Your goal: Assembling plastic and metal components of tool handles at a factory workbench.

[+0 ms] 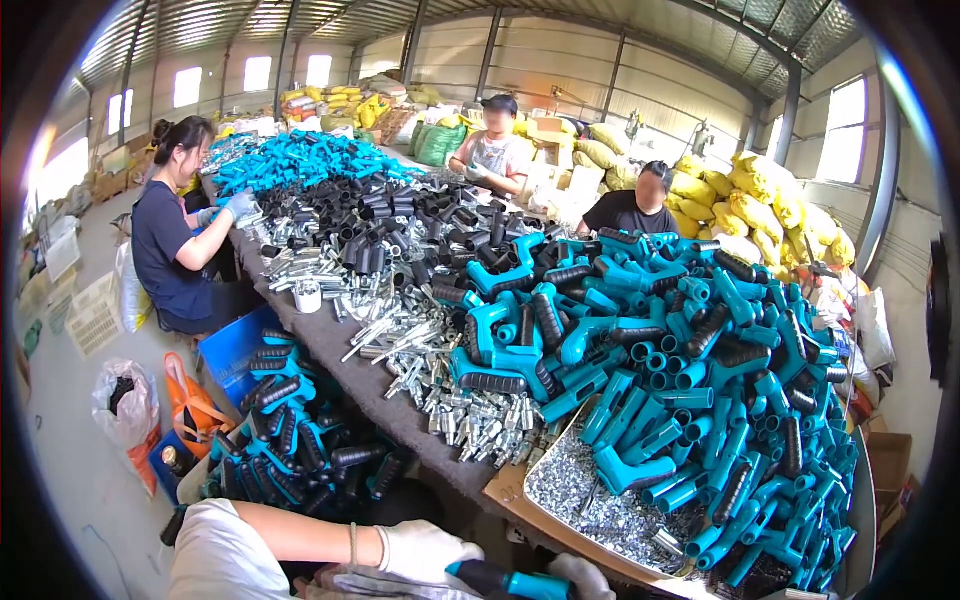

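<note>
Low in the head view, a teal plastic tool handle with a black grip (480, 576) lies between my two white-gloved hands. My right hand (582, 577), partly cut off by the lower edge, closes at the handle's teal end. My left hand (425, 551) reaches in from the lower left, its fingers pressed together just above the black end; what they pinch, if anything, is hidden. Beyond my hands, a cardboard-edged tray of small metal pieces (588, 482) sits at the table edge. Many teal handle shells (715, 400) are heaped over and behind it.
Silver metal fittings (490, 420) and black tubes (385, 215) cover the table (330, 345). Below it, a blue crate (235, 350) stands by black-and-teal handles (290, 425). An orange bag (190, 400) is on the floor. Several people work around the table.
</note>
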Demonstrator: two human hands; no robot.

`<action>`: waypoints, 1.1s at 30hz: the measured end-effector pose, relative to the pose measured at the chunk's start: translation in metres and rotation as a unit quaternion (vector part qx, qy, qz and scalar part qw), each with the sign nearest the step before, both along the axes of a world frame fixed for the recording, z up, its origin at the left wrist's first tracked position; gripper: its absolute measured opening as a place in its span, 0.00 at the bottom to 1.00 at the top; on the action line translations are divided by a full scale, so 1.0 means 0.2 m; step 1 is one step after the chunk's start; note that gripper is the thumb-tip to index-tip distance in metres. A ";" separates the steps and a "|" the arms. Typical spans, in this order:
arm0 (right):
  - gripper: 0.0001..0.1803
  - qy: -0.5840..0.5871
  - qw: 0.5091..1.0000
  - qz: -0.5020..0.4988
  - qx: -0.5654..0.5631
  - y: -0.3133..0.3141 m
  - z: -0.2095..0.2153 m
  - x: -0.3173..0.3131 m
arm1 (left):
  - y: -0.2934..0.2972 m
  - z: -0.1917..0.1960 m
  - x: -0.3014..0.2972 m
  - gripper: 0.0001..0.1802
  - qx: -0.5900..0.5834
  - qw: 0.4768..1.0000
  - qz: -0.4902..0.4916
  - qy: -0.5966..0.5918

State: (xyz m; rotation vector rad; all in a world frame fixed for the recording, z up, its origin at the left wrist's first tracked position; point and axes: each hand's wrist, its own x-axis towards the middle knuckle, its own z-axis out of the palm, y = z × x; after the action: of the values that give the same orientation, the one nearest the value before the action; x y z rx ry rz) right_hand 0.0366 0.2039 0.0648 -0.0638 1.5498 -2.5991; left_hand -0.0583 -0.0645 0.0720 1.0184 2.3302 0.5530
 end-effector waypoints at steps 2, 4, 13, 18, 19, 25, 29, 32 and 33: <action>0.37 0.093 0.985 -0.050 0.139 0.02 -0.04 0.03 | -0.01 -0.07 0.06 0.24 -0.081 0.995 -0.040 -0.049; 0.36 -0.003 0.997 -0.076 0.028 0.04 -0.12 0.04 | -0.09 -0.16 0.15 0.23 0.099 0.987 -0.093 -0.087; 0.32 0.143 0.947 -0.075 0.277 -0.04 -0.03 -0.12 | -0.10 -0.19 0.31 0.14 0.070 0.996 -0.011 -0.049; 0.16 0.335 0.906 -0.059 0.252 -0.17 -0.09 -0.10 | -0.10 -0.25 0.19 0.14 0.044 0.978 0.202 0.024; 0.15 0.359 0.909 0.023 0.213 -0.14 -0.11 -0.13 | -0.13 -0.29 0.21 0.16 -0.077 0.987 0.138 -0.033; 0.22 0.128 0.973 -0.057 0.181 -0.19 -0.08 -0.03 | -0.13 -0.19 0.21 0.18 0.188 0.936 0.289 0.065; 0.16 0.255 0.951 0.065 0.163 -0.14 -0.03 -0.13 | -0.22 -0.41 0.30 0.23 0.011 0.994 -0.068 0.081; 0.21 0.285 0.881 -0.099 0.365 -0.07 -0.11 -0.13 | -0.15 -0.12 0.18 0.15 0.222 0.960 0.094 0.143; 0.21 -0.016 0.990 -0.084 0.113 -0.23 0.00 -0.05 | -0.15 -0.26 0.18 0.17 0.245 0.942 0.228 0.036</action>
State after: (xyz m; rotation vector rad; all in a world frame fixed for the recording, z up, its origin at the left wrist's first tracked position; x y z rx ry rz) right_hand 0.0269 0.1588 0.0648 0.1334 1.9028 -2.5081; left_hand -0.0227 -0.0954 0.0201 0.6903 2.5664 1.3496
